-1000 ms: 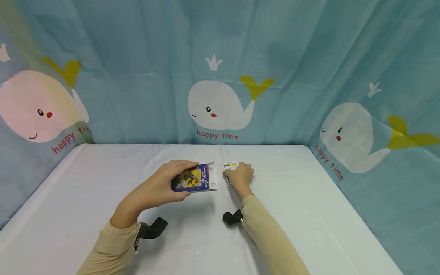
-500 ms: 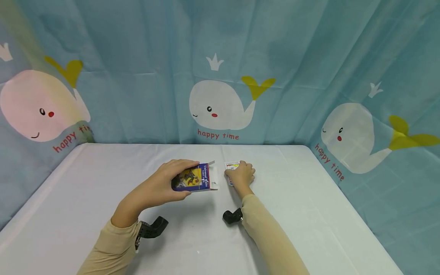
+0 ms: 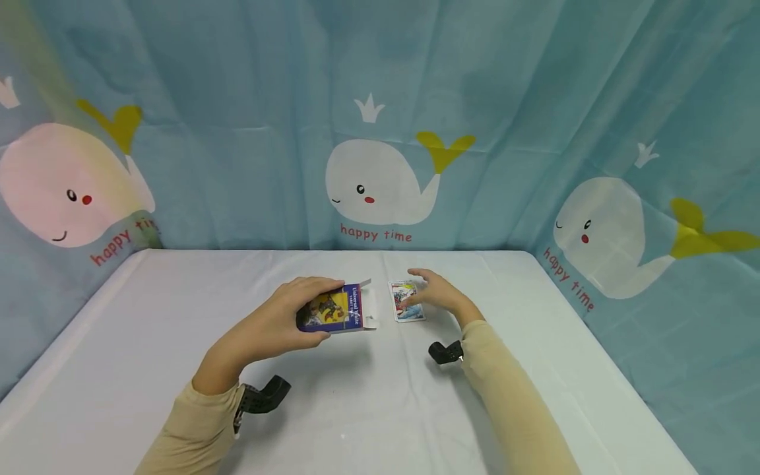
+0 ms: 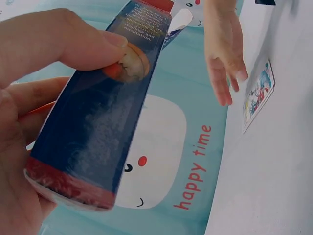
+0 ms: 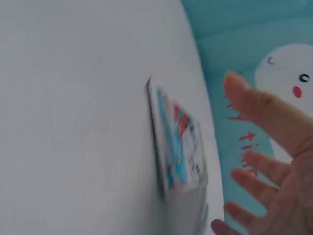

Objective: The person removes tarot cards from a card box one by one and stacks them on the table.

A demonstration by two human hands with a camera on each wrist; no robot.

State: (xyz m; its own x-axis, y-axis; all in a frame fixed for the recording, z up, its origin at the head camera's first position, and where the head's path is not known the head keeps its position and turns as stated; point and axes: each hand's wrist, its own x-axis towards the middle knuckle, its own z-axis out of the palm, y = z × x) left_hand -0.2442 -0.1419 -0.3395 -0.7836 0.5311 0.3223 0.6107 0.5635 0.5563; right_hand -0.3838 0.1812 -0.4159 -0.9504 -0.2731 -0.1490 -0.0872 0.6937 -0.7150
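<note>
My left hand [image 3: 276, 323] grips a blue tarot card box [image 3: 325, 311] by its long sides, with the thumb on the near edge and fingers over the far one. The box is tilted above the table, its flaps open at the right end. In the left wrist view the thumb presses on the blue narrow side of the box [image 4: 93, 132]. A small stack of tarot cards [image 3: 410, 314] lies picture side up on the table to the right of the box. My right hand [image 3: 441, 293] hovers over its right side, fingers spread and holding nothing; in the right wrist view the cards [image 5: 183, 144] sit beside the thumb.
A white cloth covers the table [image 3: 332, 422]. Behind it hangs a blue curtain [image 3: 237, 185] with whale prints, also along both sides. A black wrist camera [image 3: 264, 396] juts from the left sleeve, another black camera [image 3: 445, 353] from the right.
The right hand has let go of the card stack, opened its fingers and moved to the right. The stack's edges have become more even. The left hand and box stay in place.
</note>
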